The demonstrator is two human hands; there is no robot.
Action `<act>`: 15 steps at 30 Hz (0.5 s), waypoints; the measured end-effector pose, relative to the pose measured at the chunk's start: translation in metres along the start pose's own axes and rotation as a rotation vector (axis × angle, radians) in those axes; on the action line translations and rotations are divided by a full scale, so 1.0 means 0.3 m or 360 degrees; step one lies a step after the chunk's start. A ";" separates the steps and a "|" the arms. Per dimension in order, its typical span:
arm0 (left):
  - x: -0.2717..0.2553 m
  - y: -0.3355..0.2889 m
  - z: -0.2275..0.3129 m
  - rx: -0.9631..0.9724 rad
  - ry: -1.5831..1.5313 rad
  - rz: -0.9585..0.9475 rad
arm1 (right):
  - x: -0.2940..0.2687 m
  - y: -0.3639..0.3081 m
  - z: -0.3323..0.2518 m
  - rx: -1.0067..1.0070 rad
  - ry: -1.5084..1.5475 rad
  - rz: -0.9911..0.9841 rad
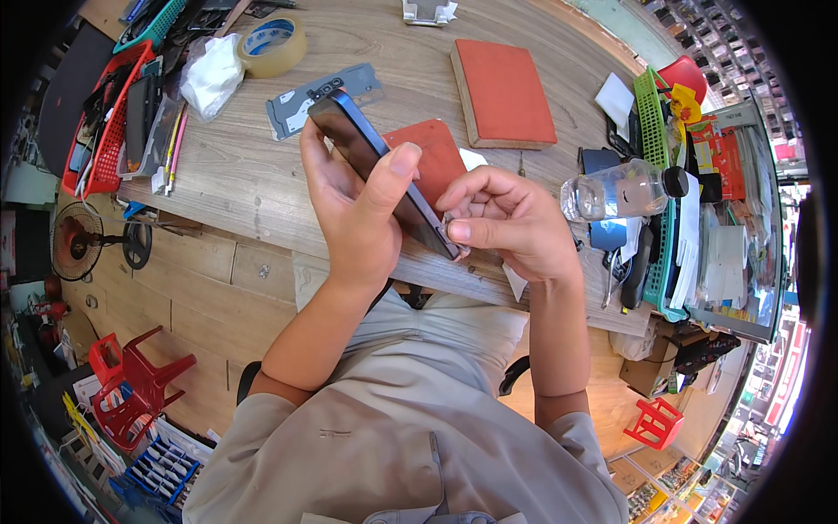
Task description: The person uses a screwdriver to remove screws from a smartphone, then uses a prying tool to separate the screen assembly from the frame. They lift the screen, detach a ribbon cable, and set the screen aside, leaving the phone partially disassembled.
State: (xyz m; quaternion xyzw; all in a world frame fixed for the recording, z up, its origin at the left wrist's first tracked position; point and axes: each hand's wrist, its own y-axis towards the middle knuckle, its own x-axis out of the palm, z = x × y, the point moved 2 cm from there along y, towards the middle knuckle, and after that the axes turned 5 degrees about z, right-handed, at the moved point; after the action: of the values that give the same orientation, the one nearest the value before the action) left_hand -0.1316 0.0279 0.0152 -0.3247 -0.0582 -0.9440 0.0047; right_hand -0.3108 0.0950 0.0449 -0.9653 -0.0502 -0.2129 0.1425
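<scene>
A dark smartphone [353, 138] with a blue edge is tilted above the near side of the table. My left hand [358, 214] wraps around it, thumb along its edge. At the phone's lower end, my right hand [519, 223] is closed in a pinch against its edge; whatever small thing sits between thumb and fingers is too small to name. Just beyond the phone lies a grey-blue phone case [295, 112] with camera cutouts. A flat red pad [432, 144] lies partly hidden behind the phone and hands.
A thick red book [506, 96] lies beyond the pad. Tape roll [272, 48], plastic bag [212, 77] and red basket [109, 131] stand at the far left. On the right are a clear bottle [615, 190] lying on its side and a green basket [648, 100].
</scene>
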 end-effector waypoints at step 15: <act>0.022 -0.006 0.004 0.0039 -0.0014 0.0019 | -0.010 -0.101 0.020 -0.1373 -0.2292 0.0983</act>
State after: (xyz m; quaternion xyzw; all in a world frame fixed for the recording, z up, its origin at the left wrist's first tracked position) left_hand -0.1361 0.0300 0.0200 -0.3291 -0.0678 -0.9417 0.0142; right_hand -0.3159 0.1257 0.0460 -0.8051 0.2191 0.4922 -0.2481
